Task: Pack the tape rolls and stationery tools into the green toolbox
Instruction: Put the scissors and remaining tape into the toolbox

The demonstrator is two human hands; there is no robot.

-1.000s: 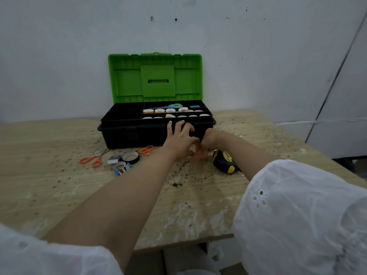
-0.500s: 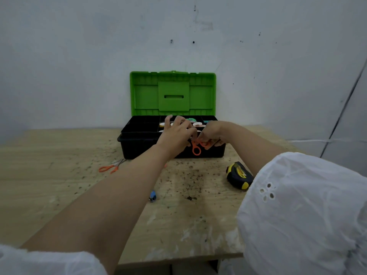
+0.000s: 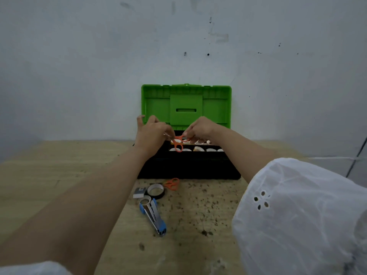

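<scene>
The toolbox point(image 3: 188, 167) stands open at the table's far side, black body, green lid point(image 3: 186, 106) upright. Several white tape rolls point(image 3: 198, 149) fill its tray. Above the tray, my left hand point(image 3: 153, 133) and my right hand point(image 3: 200, 129) hold a small pair of orange-handled scissors point(image 3: 178, 143) between them, handles hanging down. On the table in front of the box lie a black tape roll point(image 3: 155, 191), a second pair of orange scissors point(image 3: 172, 184), a small grey block point(image 3: 139, 192) and a blue stapler point(image 3: 154, 216) with a small roll at its end.
The wooden table point(image 3: 59, 175) is speckled with dark crumbs in front of the box. A grey-white wall point(image 3: 99, 66) rises directly behind the box. My white sleeve point(image 3: 297, 215) fills the lower right.
Both hands have risen from the table in front of the box to above its tray, carrying the orange scissors. The camera has shifted, and the yellow-black tape measure is out of view.
</scene>
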